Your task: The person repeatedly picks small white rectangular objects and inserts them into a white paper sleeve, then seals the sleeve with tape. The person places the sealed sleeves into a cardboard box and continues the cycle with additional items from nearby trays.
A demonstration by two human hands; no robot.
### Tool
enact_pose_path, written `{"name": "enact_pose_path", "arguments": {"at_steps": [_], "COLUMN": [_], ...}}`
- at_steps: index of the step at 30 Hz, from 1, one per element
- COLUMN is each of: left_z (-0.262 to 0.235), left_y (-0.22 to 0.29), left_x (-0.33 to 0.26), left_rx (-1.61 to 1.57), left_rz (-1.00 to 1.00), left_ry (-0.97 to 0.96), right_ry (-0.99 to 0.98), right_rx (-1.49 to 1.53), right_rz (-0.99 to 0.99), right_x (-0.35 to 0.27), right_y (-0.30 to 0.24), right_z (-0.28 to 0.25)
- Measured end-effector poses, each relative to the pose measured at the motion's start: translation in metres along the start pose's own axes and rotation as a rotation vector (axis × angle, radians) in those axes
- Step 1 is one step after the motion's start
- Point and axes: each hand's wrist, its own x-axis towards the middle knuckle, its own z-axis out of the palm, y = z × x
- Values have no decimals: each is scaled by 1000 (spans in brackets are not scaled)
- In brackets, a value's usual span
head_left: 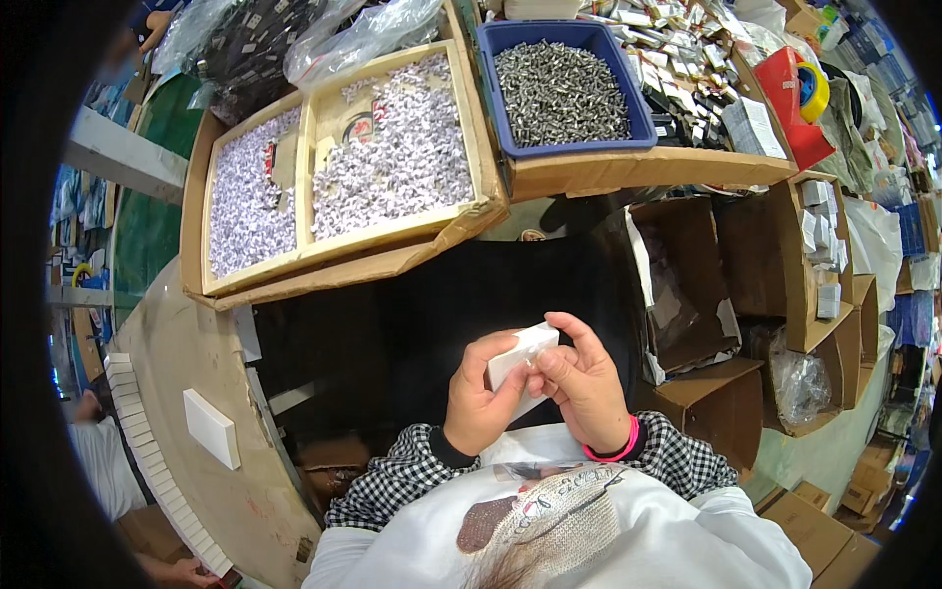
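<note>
A small white box (521,357) is held up in front of my chest. My left hand (479,395) wraps round its left side, thumb in front and fingers behind. At the box's right end is my right hand (586,389), its thumb and fingertips pinched together against the box; whether a small piece sits in that pinch is too small to tell. Beyond my hands lies a wooden tray (306,177) with two compartments of small whitish pieces. Beside it stands a blue bin (577,152) full of small shiny metal parts.
On the left table lie a flat white box (211,429) and a long row of small white boxes (147,447). Open cardboard boxes (714,398) stand at my right. A red tape dispenser (793,108) is at the far right. Another person's hand (186,572) shows at the lower left.
</note>
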Motion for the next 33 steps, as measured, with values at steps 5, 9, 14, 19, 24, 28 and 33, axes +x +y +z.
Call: {"name": "enact_pose_path", "arguments": {"at_steps": [5,9,14,19,24,28,33], "left_z": [-1,-1,-4,-4,-4,-3,1], "left_y": [4,8,19,15,10,8,-1], "left_x": [-1,-1,4,12,7,2,1], "left_rx": [27,83,96,237,179,152,-113], "left_rz": [14,40,-13,153,41,-29,-223], "left_ry": [0,-26,-36,-54,-70,-51,11], "right_ry": [35,45,72,97,106,118,-74], "right_rx": [-46,-98,-124,-147,-213,-312,-560], "right_rz": [-55,-71,-58,-49,-34,49,193], "right_x": [2,3,3,5,6,5,6], "right_y": [0,-1,-6,-7,-5,-14,-18], "right_z": [4,6,10,10,8,4,-10]}}
